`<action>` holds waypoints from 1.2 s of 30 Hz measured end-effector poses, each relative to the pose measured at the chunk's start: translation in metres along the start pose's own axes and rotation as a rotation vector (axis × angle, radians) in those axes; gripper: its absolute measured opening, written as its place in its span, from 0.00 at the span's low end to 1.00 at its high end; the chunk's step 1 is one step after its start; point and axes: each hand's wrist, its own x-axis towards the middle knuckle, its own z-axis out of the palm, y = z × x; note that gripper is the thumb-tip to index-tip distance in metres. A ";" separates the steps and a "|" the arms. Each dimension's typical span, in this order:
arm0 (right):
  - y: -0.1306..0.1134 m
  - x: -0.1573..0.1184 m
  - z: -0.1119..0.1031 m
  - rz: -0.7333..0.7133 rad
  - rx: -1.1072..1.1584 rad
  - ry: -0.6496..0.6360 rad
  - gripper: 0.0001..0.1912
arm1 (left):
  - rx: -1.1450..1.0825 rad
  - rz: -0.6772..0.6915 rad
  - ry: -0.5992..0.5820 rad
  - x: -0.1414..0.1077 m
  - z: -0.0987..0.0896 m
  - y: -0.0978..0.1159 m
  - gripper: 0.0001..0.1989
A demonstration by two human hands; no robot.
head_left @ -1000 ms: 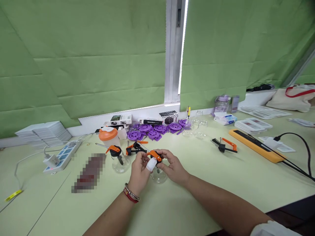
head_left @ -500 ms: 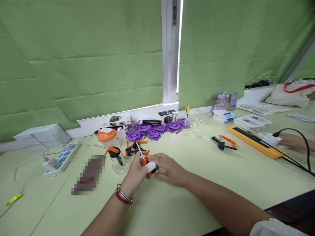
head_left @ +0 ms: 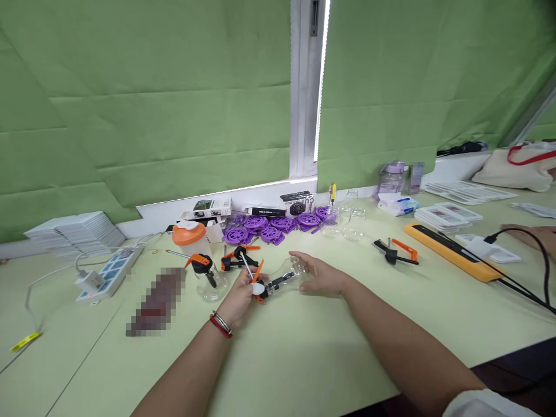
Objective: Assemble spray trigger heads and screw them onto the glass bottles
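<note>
Over the tabletop (head_left: 304,359), my left fingers (head_left: 248,289) grip one orange-and-black top (head_left: 263,289), and my right fingers (head_left: 304,257) curve around its tilted glass bottle (head_left: 285,269). One capped bottle (head_left: 212,292) stands upright leftward.

Flask (head_left: 284,271), clear and colourless; its lid (head_left: 266,289), black and orange. Discs (head_left: 237,236), purple with a spoked pattern. Shaker (head_left: 189,235), orange above, translucent white below. Tabletop (head_left: 304,365), pale green; wall sheets (head_left: 174,87) facing me, deeper plain green. Power strip (head_left: 92,296), white and blue. Long bar (head_left: 460,258), amber and black. Bag (head_left: 506,172), cream; its handles (head_left: 532,157), red. Bracelets (head_left: 222,324), silver and red.
</note>
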 end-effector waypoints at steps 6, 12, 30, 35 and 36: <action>0.002 0.003 0.003 -0.117 0.058 0.064 0.42 | 0.132 0.091 0.058 0.005 0.001 -0.011 0.17; -0.003 0.003 0.013 -0.089 0.015 0.077 0.38 | 0.340 0.054 0.162 0.001 0.001 -0.006 0.21; -0.018 -0.004 0.018 0.134 0.241 -0.067 0.39 | 0.282 0.098 0.276 0.007 0.002 -0.003 0.18; -0.017 -0.003 0.024 -0.030 0.162 -0.022 0.42 | 0.267 0.106 0.276 0.008 0.000 -0.005 0.18; -0.013 -0.002 0.026 0.023 0.181 -0.010 0.36 | 0.276 0.124 0.267 0.008 0.000 -0.006 0.18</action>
